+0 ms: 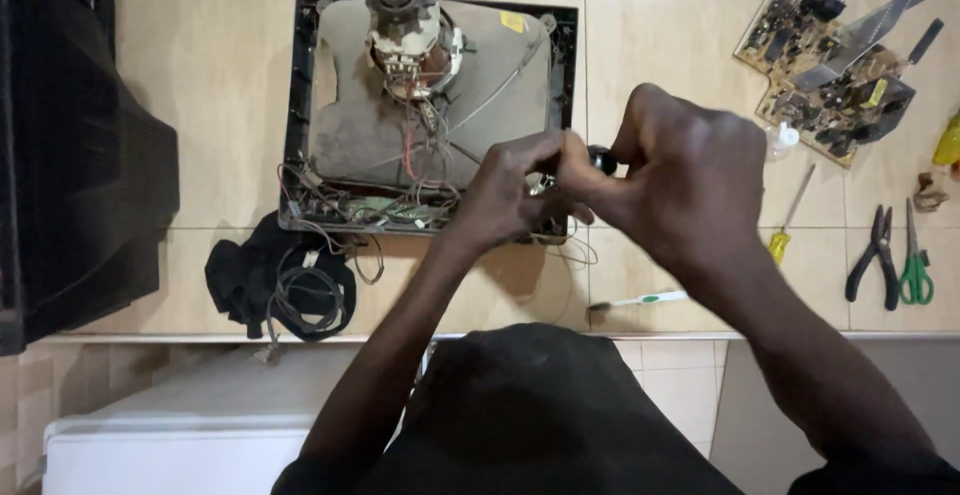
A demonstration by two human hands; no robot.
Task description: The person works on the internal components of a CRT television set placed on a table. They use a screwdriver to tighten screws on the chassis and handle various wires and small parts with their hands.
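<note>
Head camera, looking straight down

It hangs close above the beige tiled counter (220,85), with the person's own arms entering from below.

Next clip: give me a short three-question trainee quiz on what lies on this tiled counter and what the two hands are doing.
1. True or false: the circuit board lies at the far right of the counter, apart from the picture tube.
2. Which tool lies nearest the green-handled scissors? A) black pliers B) yellow-handled screwdriver C) toothbrush
3. Where do the left hand and right hand meet?

Key:
1. True.
2. A.
3. At the tube frame's near right corner, both pinching a small dark part between them; what the part is cannot be told.
</note>
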